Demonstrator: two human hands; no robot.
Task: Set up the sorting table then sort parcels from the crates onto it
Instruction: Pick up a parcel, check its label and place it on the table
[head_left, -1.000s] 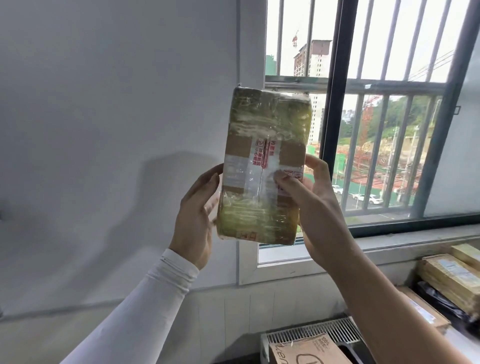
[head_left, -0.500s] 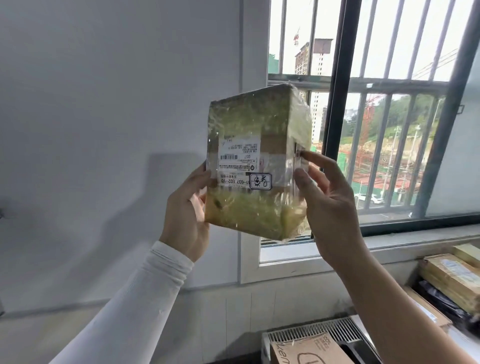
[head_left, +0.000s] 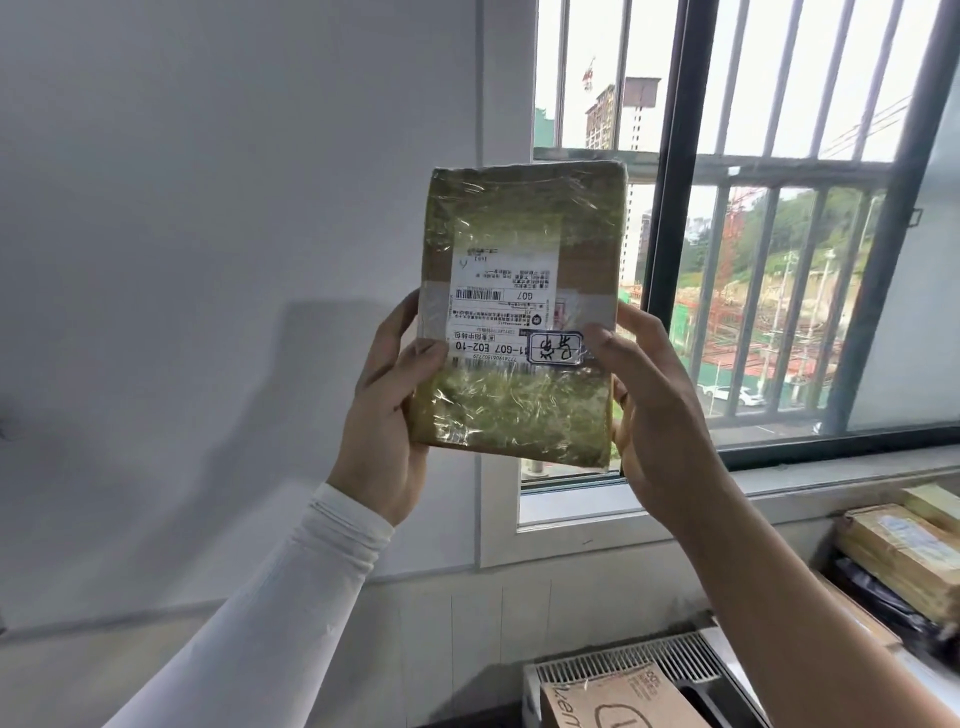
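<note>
Parcel (head_left: 519, 312) turned label-side to camera, upside down; left hand (head_left: 387, 410) and right hand (head_left: 654, 410) grip its lower edges, raised before window (head_left: 779, 208). Sorting underway; parcel unplaced, more boxes (head_left: 898, 551) waiting at right.

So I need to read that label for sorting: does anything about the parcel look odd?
Yes. The shipping label on the parcel is upside down, its print inverted as the left hand and right hand hold it up. The clear wrap is wrinkled; no damage shows.
</note>
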